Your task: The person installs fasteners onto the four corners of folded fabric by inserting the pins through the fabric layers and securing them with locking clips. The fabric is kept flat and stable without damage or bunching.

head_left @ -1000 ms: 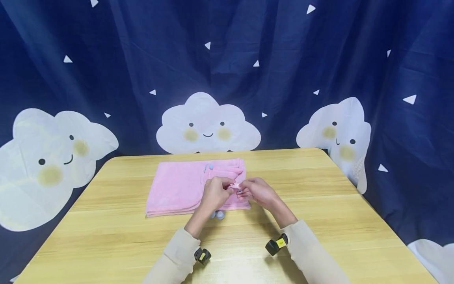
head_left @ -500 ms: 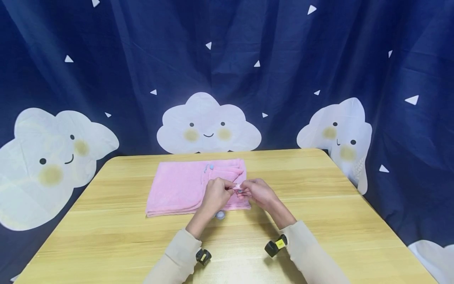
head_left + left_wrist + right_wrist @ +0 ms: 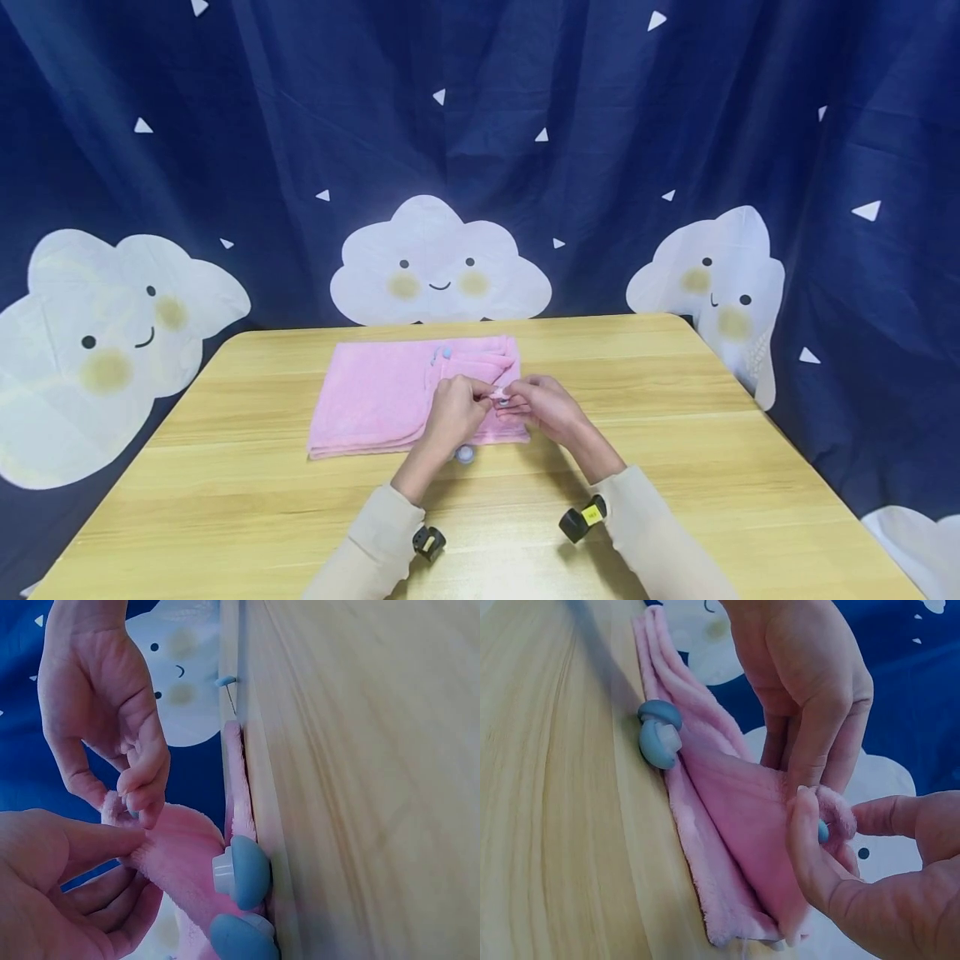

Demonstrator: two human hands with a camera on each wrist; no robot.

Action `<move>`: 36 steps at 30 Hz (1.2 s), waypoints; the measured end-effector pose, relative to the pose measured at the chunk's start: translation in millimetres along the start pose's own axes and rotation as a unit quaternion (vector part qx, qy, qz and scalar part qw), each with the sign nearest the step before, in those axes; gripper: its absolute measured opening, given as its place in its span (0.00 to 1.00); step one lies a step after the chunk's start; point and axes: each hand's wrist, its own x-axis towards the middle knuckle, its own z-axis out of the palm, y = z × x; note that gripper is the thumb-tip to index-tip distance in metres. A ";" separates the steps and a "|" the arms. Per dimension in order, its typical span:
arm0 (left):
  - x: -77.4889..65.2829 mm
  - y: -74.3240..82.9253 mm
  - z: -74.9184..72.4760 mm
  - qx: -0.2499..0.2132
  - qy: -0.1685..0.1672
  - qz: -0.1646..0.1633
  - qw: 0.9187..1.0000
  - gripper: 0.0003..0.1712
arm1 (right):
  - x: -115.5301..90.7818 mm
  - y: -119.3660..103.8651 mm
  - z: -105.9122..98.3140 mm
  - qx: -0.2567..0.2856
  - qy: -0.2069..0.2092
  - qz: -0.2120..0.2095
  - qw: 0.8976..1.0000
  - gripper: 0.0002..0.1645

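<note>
A pink fleece blanket [image 3: 375, 392] lies folded on the table, its right-hand edge raised between both hands. My left hand [image 3: 457, 408] pinches this edge between thumb and fingers. From the other side, my right hand [image 3: 551, 407] has thumb and fingers curled about the edge, with a small blue-headed pin [image 3: 823, 831] between its fingers and the cloth. Fingers and fabric hide most of that pin. Two blue mushroom-shaped quilt fasteners with pale stems, one nearer fastener [image 3: 250, 872] and one lower fastener [image 3: 244, 936], sit beside the blanket's front edge.
Another blue-headed pin [image 3: 447, 352] with a thin shaft stands at the back of the blanket. The wooden table [image 3: 675, 467] extends on both sides. A dark blue curtain [image 3: 480, 167] with cloud prints hangs behind it.
Both hands stay at the blanket edge with small finger shifts. The pin at my right fingers has moved slightly left. My left wrist now covers more of the fasteners in the head view.
</note>
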 end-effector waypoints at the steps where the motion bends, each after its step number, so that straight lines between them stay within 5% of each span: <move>1: -0.1 0.0 0.0 0.002 0.000 0.000 1.000 0.11 | 0.3 0.2 0.0 0.001 0.002 0.002 1.000 0.13; 16: -1.1 4.8 -3.6 -0.008 -0.023 0.005 1.000 0.13 | -1.0 0.6 1.1 -0.006 0.015 -0.013 1.000 0.12; 25: 2.8 1.3 -22.2 0.021 -0.040 0.004 0.999 0.04 | -3.0 -4.0 -0.9 -0.010 -0.004 -0.021 1.000 0.14; 30: 1.6 3.2 -33.7 0.030 -0.128 -0.031 0.991 0.10 | -3.4 -4.2 -2.1 -0.006 -0.002 -0.017 1.000 0.15; 33: -1.7 4.6 -38.1 0.028 -0.220 -0.067 0.973 0.08 | -3.3 -3.6 -2.1 -0.013 0.000 -0.019 1.000 0.16; 36: -5.4 6.3 -41.8 0.065 -0.278 -0.083 0.955 0.09 | -3.4 -3.4 -1.5 -0.019 0.001 -0.021 1.000 0.16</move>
